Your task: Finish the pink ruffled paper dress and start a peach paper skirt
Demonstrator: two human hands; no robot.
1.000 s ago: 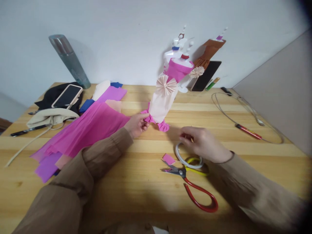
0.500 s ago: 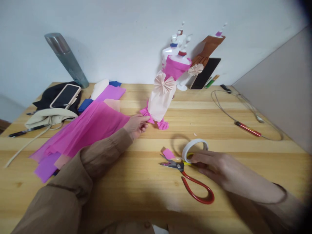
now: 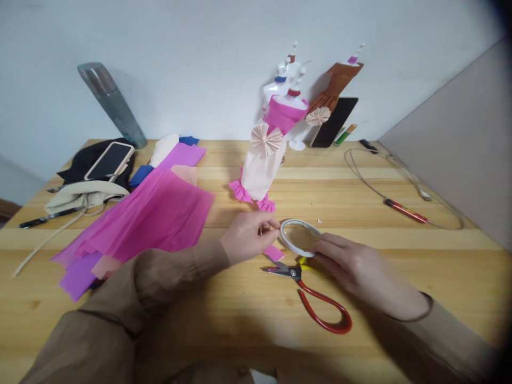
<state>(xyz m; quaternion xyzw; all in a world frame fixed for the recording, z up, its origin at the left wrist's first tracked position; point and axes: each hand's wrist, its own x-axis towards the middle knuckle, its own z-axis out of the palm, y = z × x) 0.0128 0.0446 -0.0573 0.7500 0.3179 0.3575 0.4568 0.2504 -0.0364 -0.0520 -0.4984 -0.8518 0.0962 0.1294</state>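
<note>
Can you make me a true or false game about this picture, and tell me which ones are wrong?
1. The right hand is holding a white ring. True.
2. The left hand is holding the scissors. False: the scissors lie on the table, and the left hand is close to the white ring.
3. The front figure has a pink top. True.
4. Both scissor handles are blue. False: one is red, one yellow.
5. A phone lies on black cloth. True.
</note>
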